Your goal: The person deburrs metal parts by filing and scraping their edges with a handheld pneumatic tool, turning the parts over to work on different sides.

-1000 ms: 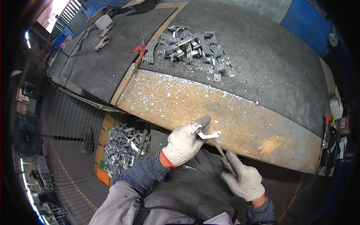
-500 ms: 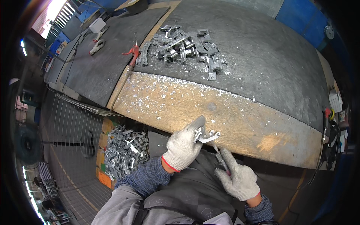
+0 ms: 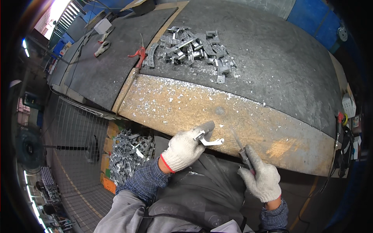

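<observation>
My left hand [image 3: 183,147], in a white knit glove with a red cuff, grips a small curved silver metal casting [image 3: 212,142] just over the table's front edge. Gloved likewise, my right hand [image 3: 261,179] is closed round the dark handle of a slim hand tool [image 3: 244,156]. Its thin grey blade points up and away over the wood, apart from the casting; blur hides whether it is a file or a scraper. On the dark mat beyond lies a pile of similar castings [image 3: 190,48].
Metal chips litter the wooden front strip [image 3: 182,106]. A red air gun [image 3: 139,54] lies left of the pile; another red-headed one [image 3: 340,117] hangs at the right edge. Below left, a bin holds many castings [image 3: 130,157] beside a wire mesh panel [image 3: 79,134]. Used gloves [image 3: 102,48] lie far left.
My right hand has moved right with the tool, and its blade has come away from the casting. My left hand has shifted slightly left and turned the casting.
</observation>
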Motion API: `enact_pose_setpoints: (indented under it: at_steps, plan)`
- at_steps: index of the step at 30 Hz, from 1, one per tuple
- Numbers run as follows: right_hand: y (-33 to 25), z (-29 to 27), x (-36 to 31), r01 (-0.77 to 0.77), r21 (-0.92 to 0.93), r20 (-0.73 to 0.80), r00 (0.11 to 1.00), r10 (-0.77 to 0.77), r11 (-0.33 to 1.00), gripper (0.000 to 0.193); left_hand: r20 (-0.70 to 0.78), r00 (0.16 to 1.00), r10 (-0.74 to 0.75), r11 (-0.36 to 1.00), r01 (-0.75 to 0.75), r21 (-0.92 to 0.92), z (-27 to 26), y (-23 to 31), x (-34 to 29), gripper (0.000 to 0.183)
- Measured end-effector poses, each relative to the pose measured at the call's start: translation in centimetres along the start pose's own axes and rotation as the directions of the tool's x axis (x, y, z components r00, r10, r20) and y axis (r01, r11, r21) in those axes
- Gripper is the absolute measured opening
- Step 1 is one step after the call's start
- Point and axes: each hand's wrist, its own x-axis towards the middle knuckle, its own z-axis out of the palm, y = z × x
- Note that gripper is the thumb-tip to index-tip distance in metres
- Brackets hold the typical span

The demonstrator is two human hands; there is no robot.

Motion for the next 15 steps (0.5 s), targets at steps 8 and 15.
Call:
enact_pose_setpoints:
  at_steps: [8, 15]
  plan:
    - [-1.4, -0.4, -0.2, 0.061, -0.111, 0.169, 0.985, -0.042, 0.992, 0.071, -0.042, 0.998, 0.052, 0.994, -0.047, 0.098, 0.9, -0.7, -0.1, 0.036]
    - [-1.8, -0.3, 0.4, 0.050, -0.144, 0.207, 0.978, -0.019, 0.988, 0.072, -0.064, 0.995, 0.076, 0.994, -0.070, 0.088, 0.9, -0.5, -0.1, 0.037]
